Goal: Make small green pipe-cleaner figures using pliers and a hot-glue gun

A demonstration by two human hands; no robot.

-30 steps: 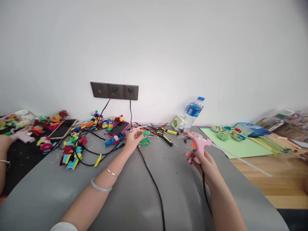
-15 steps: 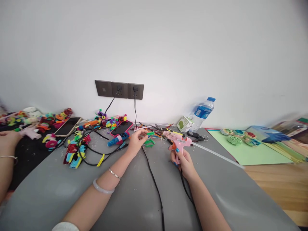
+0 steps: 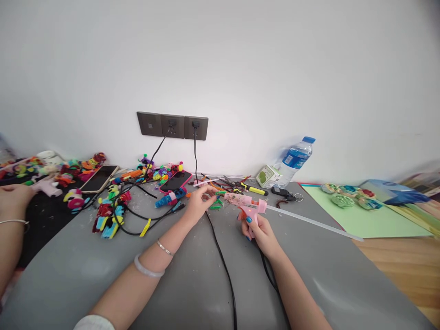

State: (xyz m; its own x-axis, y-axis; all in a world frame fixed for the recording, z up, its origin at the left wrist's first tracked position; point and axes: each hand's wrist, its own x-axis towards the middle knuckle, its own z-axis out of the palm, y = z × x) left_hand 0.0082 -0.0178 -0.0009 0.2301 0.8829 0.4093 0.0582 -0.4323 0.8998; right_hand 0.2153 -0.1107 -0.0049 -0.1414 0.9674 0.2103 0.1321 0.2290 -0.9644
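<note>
My right hand point(image 3: 256, 231) is wrapped round the handle of a pink hot glue gun point(image 3: 245, 205). A long translucent glue stick point(image 3: 314, 223) juts from the gun's back end, and its nozzle points left. Just ahead of the nozzle, my left hand point(image 3: 201, 202) pinches a small green fuzzy piece point(image 3: 220, 194), partly hidden by the fingers. Nozzle and green piece are very close; I cannot tell if they touch. Another green fuzzy piece point(image 3: 216, 205) lies on the grey table below. Left of my left hand lies a blue fuzzy roll point(image 3: 170, 197).
Black cables point(image 3: 220, 256) run across the grey table. Behind are yellow-handled pliers point(image 3: 254, 189), a pink-edged phone point(image 3: 175, 181), a juice box point(image 3: 267, 176), a water bottle point(image 3: 296, 160) and keys point(image 3: 287, 194). Colourful fuzzy figures point(image 3: 110, 220) lie left, near another person's hand point(image 3: 15, 199).
The glue gun has moved left and levelled out, its nozzle coming up to the green piece in my left hand. The view has shifted slightly.
</note>
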